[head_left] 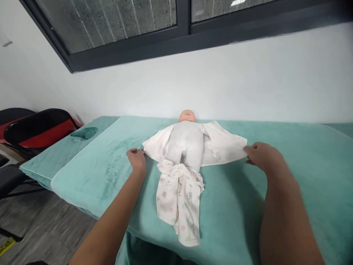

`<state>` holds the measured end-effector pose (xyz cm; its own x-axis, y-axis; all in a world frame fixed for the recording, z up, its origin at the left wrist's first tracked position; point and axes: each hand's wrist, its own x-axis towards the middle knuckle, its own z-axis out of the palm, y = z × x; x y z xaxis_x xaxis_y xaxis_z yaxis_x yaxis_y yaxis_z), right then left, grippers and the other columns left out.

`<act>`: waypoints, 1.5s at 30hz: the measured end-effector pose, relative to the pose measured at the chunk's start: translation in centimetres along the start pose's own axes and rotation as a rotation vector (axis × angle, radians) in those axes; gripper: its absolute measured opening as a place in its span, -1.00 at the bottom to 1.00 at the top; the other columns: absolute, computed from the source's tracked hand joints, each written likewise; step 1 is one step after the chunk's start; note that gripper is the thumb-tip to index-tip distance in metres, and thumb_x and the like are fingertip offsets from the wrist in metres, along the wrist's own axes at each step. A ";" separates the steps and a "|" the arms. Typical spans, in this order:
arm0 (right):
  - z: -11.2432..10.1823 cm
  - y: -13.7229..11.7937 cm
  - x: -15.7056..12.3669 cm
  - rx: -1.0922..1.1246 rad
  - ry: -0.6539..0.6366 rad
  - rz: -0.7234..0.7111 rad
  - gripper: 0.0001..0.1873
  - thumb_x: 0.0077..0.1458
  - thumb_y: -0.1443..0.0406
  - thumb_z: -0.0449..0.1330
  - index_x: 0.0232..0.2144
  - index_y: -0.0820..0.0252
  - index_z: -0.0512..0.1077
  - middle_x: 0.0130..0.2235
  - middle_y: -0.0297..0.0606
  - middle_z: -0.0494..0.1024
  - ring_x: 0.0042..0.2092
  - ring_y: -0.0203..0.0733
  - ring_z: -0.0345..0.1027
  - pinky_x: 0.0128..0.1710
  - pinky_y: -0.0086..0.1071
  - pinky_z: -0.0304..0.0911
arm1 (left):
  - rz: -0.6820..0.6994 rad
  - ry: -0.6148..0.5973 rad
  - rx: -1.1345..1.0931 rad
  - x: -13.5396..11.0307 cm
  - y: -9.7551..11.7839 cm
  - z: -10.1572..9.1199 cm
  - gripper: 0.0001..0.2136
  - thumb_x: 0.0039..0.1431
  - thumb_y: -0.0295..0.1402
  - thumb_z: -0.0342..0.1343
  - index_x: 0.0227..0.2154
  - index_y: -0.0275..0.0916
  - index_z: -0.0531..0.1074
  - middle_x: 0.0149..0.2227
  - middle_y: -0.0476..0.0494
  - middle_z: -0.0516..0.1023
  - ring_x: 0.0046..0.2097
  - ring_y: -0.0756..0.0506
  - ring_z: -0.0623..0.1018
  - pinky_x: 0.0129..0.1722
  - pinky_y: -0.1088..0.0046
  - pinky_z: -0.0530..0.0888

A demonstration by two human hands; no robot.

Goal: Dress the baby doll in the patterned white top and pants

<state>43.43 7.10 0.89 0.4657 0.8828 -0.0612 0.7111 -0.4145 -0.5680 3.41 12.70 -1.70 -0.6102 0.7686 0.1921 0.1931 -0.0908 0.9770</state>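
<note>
The grip of the left hand [136,159] is narrow, fingertips closed at one outer corner of the white garment [226,145]. The right hand [260,156] pinches the opposite corner in the same way, so the garment is drawn out flat to both sides, its long axis running crosswise between the two hands.

In the middle, on the teal-covered bed [113,165], lies a doll [186,138] in pale grey, face up. Its long axis runs at right angles to the spread garment: the head points away, close to the wall [234,81], and the legs point back toward the person. (Whether its arms are inside the garment cannot be told.)

Patterned trousers [180,198] lie over the lower legs, the waist bunched around or on top of them; which of the two is unclear. Their legs run lengthwise toward the near edge of the bed, slanting slightly to the right, the right trouser leg reaching farther than the left.
</note>
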 end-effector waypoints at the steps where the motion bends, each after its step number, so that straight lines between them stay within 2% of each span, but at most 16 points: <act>1: -0.2 0.6 0.3 -0.133 0.011 0.015 -0.77 0.02 0.13 0.10 -0.55 0.10 0.28 -0.55 -0.15 0.46 -0.46 -0.02 0.34 -0.46 -0.21 0.15 | 0.031 0.043 0.021 -0.3 -0.3 -0.1 -0.83 0.00 -0.44 0.10 -0.31 -0.17 0.29 -0.21 -0.09 0.36 -0.12 -0.08 0.41 -0.12 0.32 0.38; 3: 0.1 0.2 -0.2 -0.233 0.075 -0.037 -0.71 0.06 0.04 0.07 -0.52 0.10 0.29 -0.48 -0.14 0.47 -0.41 -0.02 0.33 -0.44 -0.23 0.12 | 0.087 0.013 0.072 -1.4 -0.6 -0.3 -0.80 -0.03 -0.43 0.14 -0.29 -0.16 0.36 -0.16 -0.10 0.40 -0.08 -0.08 0.40 -0.07 0.34 0.37; 5: 1.0 -2.0 -1.7 -0.150 0.078 -0.193 -0.69 0.10 0.02 0.06 -0.49 0.10 0.32 -0.43 -0.20 0.49 -0.37 -0.07 0.33 -0.41 -0.27 0.11 | 0.087 -0.209 0.091 -2.6 -0.5 -0.6 -0.86 -0.02 -0.35 0.17 -0.34 -0.19 0.45 -0.26 -0.08 0.47 -0.18 -0.08 0.45 -0.14 0.37 0.39; 6: 1.5 -3.4 -2.8 -0.058 -0.003 -0.318 -0.71 0.10 0.05 0.09 -0.49 0.10 0.34 -0.42 -0.24 0.50 -0.36 -0.11 0.34 -0.39 -0.30 0.13 | 0.062 -0.363 0.086 -3.2 -0.4 -0.8 -0.88 -0.01 -0.31 0.18 -0.37 -0.20 0.48 -0.32 -0.07 0.50 -0.24 -0.08 0.46 -0.20 0.38 0.40; 8: 2.7 -6.1 -4.9 0.144 -0.361 -0.592 -0.75 0.10 0.09 0.13 -0.46 0.10 0.43 -0.39 -0.30 0.54 -0.33 -0.17 0.37 -0.35 -0.34 0.17 | 0.015 -0.642 0.050 -3.9 -0.1 -1.4 -0.85 0.01 -0.26 0.20 -0.39 -0.21 0.53 -0.36 -0.07 0.53 -0.29 -0.08 0.47 -0.25 0.40 0.39; 9: 3.2 -7.2 -5.8 0.208 -0.531 -0.666 -0.76 0.09 0.09 0.15 -0.44 0.10 0.46 -0.40 -0.33 0.54 -0.33 -0.18 0.37 -0.35 -0.35 0.19 | 0.009 -0.729 0.024 -4.1 0.0 -1.8 -0.85 0.01 -0.25 0.21 -0.39 -0.21 0.55 -0.34 -0.07 0.55 -0.28 -0.08 0.48 -0.25 0.40 0.38; 11: 3.9 -8.5 -6.9 0.269 -0.727 -0.720 -0.78 0.05 0.09 0.21 -0.41 0.10 0.49 -0.41 -0.36 0.53 -0.35 -0.20 0.37 -0.37 -0.37 0.20 | 0.013 -0.851 -0.018 -4.2 0.3 -2.6 -0.85 0.04 -0.26 0.22 -0.38 -0.22 0.56 -0.31 -0.08 0.54 -0.27 -0.08 0.47 -0.24 0.41 0.36; 17: 4.1 -8.1 -7.6 0.240 -0.764 -0.784 -0.74 -0.12 0.18 0.37 -0.37 0.10 0.44 -0.30 -0.36 0.49 -0.25 -0.20 0.33 -0.28 -0.36 0.21 | 0.038 -1.156 0.016 -4.1 1.1 -4.2 -0.87 0.09 -0.29 0.23 -0.32 -0.20 0.56 -0.29 -0.05 0.42 -0.29 -0.02 0.39 -0.27 0.46 0.30; 20: 4.9 -7.5 -8.7 0.241 -0.639 -0.869 -0.81 -0.06 0.29 0.31 -0.41 0.11 0.34 -0.33 -0.39 0.42 -0.28 -0.24 0.26 -0.26 -0.37 0.18 | 0.095 -1.138 -0.005 -4.1 0.8 -4.2 -0.89 0.09 -0.29 0.24 -0.36 -0.21 0.55 -0.26 -0.06 0.41 -0.33 0.01 0.36 -0.32 0.46 0.27; 23: 6.7 -6.6 -10.2 0.322 -0.446 -0.835 -0.85 -0.02 0.40 0.20 -0.43 0.12 0.27 -0.38 -0.41 0.35 -0.33 -0.28 0.21 -0.30 -0.38 0.15 | 0.127 -1.075 -0.082 -4.3 0.1 -4.0 -0.91 0.08 -0.32 0.24 -0.39 -0.22 0.55 -0.21 -0.11 0.44 -0.29 -0.02 0.41 -0.30 0.44 0.30; 28: 9.6 -5.3 -10.4 0.529 -0.179 -0.791 -0.79 0.11 0.37 0.12 -0.50 0.11 0.16 -0.39 -0.37 0.32 -0.37 -0.28 0.17 -0.37 -0.37 0.13 | 0.200 -0.936 -0.145 -4.5 -0.6 -3.5 -0.90 0.11 -0.35 0.21 -0.46 -0.23 0.46 -0.02 -0.19 0.45 -0.01 -0.14 0.47 -0.04 0.33 0.35; 33: 10.5 -5.9 -9.0 0.460 0.181 -0.754 -0.78 0.09 0.34 0.16 -0.49 0.10 0.16 -0.13 -0.20 0.41 -0.10 -0.12 0.31 -0.16 -0.26 0.25 | 0.195 -0.869 -0.174 -4.1 -0.2 -1.2 -0.86 0.18 -0.30 0.13 -0.43 -0.21 0.34 0.18 -0.25 0.38 0.21 -0.19 0.35 0.13 0.22 0.28; 36: 10.6 -6.4 -8.3 0.414 0.208 -0.747 -0.94 0.12 0.30 0.12 -0.32 0.09 0.28 0.05 -0.12 0.37 0.04 -0.05 0.29 -0.07 -0.21 0.29 | 0.190 -0.896 -0.123 -3.3 0.1 0.5 -0.86 0.22 -0.28 0.07 -0.40 -0.19 0.28 0.19 -0.27 0.38 0.20 -0.20 0.38 0.09 0.21 0.31; 38: 10.3 -6.8 -7.4 0.392 0.177 -0.712 -0.86 0.15 0.27 0.09 -0.20 0.08 0.33 0.04 -0.11 0.40 -0.01 -0.06 0.34 -0.12 -0.22 0.32 | 0.221 -0.898 -0.065 -2.5 0.6 1.6 -0.86 0.26 -0.26 0.01 -0.38 -0.17 0.25 0.09 -0.24 0.47 0.10 -0.18 0.45 0.01 0.25 0.35; 41: 9.1 -7.8 -4.8 0.317 0.128 -0.577 -0.82 0.15 0.21 0.09 -0.19 0.08 0.38 -0.25 -0.22 0.53 -0.25 -0.11 0.38 -0.28 -0.28 0.27 | 0.300 -0.789 0.108 -0.9 1.5 3.5 -0.86 0.26 -0.25 -0.01 -0.38 -0.15 0.23 -0.23 -0.12 0.54 -0.15 -0.15 0.51 -0.13 0.32 0.36; 45: 8.5 -10.3 -0.2 0.340 0.026 -0.418 -0.78 0.08 0.11 0.15 -0.29 0.08 0.41 -0.54 -0.43 0.39 -0.48 -0.23 0.20 -0.43 -0.37 0.10 | 0.274 -0.701 0.143 1.1 1.7 6.6 -0.85 0.24 -0.24 0.00 -0.40 -0.16 0.23 -0.44 -0.01 0.39 -0.32 -0.11 0.42 -0.27 0.38 0.31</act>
<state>31.51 13.04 -0.19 0.1957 0.9496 0.2448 0.6299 0.0696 -0.7736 8.16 17.53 -0.41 0.0951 0.9568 0.2747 0.3938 -0.2896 0.8724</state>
